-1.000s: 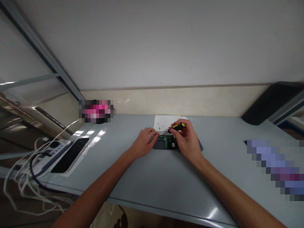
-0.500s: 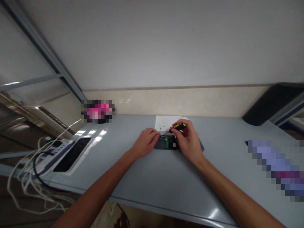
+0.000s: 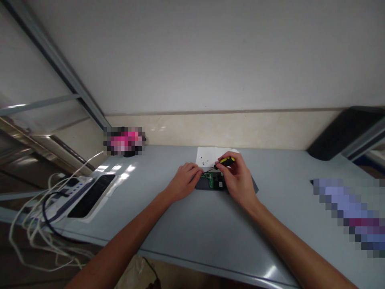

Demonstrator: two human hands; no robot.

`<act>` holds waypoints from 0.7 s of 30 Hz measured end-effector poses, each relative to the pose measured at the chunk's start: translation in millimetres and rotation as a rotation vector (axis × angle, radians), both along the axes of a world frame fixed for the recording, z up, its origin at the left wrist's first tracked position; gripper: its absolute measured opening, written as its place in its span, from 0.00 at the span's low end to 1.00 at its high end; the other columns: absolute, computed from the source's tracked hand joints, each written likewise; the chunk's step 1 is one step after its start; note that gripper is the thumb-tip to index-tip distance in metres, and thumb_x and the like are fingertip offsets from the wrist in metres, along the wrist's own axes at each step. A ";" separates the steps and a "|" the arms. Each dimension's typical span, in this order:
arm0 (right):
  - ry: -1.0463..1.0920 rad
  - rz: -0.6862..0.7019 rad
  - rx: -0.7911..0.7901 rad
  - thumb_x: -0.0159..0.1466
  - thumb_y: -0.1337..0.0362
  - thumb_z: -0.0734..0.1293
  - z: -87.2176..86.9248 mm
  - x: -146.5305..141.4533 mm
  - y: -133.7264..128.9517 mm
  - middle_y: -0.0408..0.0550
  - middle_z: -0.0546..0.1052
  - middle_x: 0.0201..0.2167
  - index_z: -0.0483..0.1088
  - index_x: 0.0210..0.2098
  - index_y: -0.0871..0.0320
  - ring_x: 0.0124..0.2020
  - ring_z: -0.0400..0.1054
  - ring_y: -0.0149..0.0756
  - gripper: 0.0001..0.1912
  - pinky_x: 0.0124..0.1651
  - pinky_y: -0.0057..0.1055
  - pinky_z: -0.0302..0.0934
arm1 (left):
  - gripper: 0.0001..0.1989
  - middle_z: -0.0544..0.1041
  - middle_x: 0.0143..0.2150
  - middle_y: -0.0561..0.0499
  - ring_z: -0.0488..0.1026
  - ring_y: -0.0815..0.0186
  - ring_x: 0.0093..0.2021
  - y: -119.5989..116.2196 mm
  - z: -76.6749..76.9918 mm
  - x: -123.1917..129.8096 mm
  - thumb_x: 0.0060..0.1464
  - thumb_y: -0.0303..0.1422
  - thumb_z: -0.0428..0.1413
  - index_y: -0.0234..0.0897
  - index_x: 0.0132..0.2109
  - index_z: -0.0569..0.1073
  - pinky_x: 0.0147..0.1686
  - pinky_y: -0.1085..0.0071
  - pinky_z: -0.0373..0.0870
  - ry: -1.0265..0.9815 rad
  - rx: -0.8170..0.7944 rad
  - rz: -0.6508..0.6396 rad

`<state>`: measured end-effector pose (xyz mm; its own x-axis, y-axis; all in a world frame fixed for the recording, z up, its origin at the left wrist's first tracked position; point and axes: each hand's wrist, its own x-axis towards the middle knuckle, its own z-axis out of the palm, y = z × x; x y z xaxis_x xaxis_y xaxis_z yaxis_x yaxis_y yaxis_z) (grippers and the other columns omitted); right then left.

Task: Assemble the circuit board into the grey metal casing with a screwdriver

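Observation:
My right hand [image 3: 240,180] is closed around the yellow-and-black handle of a screwdriver [image 3: 227,161]. Its thin shaft slants down to the left, and the tip meets the upper left part of a flat dark electronic device [image 3: 202,184]. Inside the dark casing, a green circuit board [image 3: 211,181] and a black part with a small white label are exposed. My left hand [image 3: 185,179] grips the device's left end, thumb and fingers drawn together close to the screwdriver tip. Exactly what the fingertips pinch is hidden. The right hand covers part of the device's right side.
Behind the device lies white paper [image 3: 207,154] with several small dark screws [image 3: 203,163]. On the grey table's left are a black phone-like slab [image 3: 92,196], a power strip [image 3: 70,196] and tangled cables [image 3: 30,237]. Blurred-out items sit back left and right; a black cylindrical object [image 3: 343,132] stands back right.
The screwdriver handle has shifted very slightly, its yellow markings looking turned. Both hands stay in nearly the same place, and the device has not visibly moved.

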<state>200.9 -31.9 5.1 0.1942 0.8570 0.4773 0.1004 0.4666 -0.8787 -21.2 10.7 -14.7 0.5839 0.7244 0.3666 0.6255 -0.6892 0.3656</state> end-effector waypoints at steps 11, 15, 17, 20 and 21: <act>-0.109 -0.020 0.037 0.69 0.61 0.71 3.2 -1.5 -1.9 0.48 0.79 0.47 0.73 0.51 0.50 0.47 0.77 0.40 0.11 0.51 0.40 0.73 | 0.15 0.80 0.51 0.45 0.73 0.55 0.53 2.3 -4.9 -0.5 0.79 0.36 0.46 0.40 0.53 0.77 0.53 0.55 0.69 -0.006 0.025 -0.007; -0.116 -0.006 0.047 0.70 0.62 0.71 3.7 -2.3 -2.7 0.49 0.79 0.48 0.73 0.51 0.50 0.49 0.76 0.41 0.10 0.53 0.41 0.73 | 0.14 0.80 0.51 0.45 0.73 0.55 0.52 1.9 -3.8 -0.5 0.79 0.36 0.47 0.41 0.53 0.77 0.53 0.56 0.69 -0.007 0.028 -0.007; -0.118 -0.004 0.049 0.70 0.62 0.71 4.1 -2.3 -3.2 0.49 0.79 0.48 0.73 0.51 0.50 0.48 0.76 0.41 0.10 0.53 0.41 0.73 | 0.14 0.80 0.51 0.46 0.73 0.55 0.52 1.7 -3.3 -0.4 0.78 0.36 0.47 0.41 0.53 0.77 0.53 0.56 0.69 -0.003 0.028 -0.004; -0.121 -0.006 0.051 0.70 0.62 0.71 5.3 -2.0 -4.1 0.49 0.79 0.47 0.73 0.51 0.51 0.48 0.76 0.41 0.10 0.52 0.40 0.73 | 0.14 0.80 0.51 0.45 0.73 0.55 0.52 1.7 -3.2 -0.3 0.78 0.35 0.47 0.41 0.52 0.78 0.53 0.56 0.69 0.000 0.029 -0.004; -0.122 -0.008 0.052 0.70 0.62 0.71 5.8 -2.0 -4.3 0.49 0.79 0.47 0.73 0.51 0.51 0.48 0.76 0.41 0.10 0.52 0.40 0.73 | 0.14 0.80 0.51 0.45 0.73 0.56 0.52 1.7 -3.4 -0.3 0.78 0.35 0.47 0.41 0.52 0.78 0.53 0.56 0.69 -0.002 0.031 -0.005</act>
<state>198.9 -36.2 10.9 0.1384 0.8291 0.5416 0.2091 0.5101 -0.8343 -21.5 12.4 -18.1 0.5867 0.7099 0.3898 0.6213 -0.7032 0.3456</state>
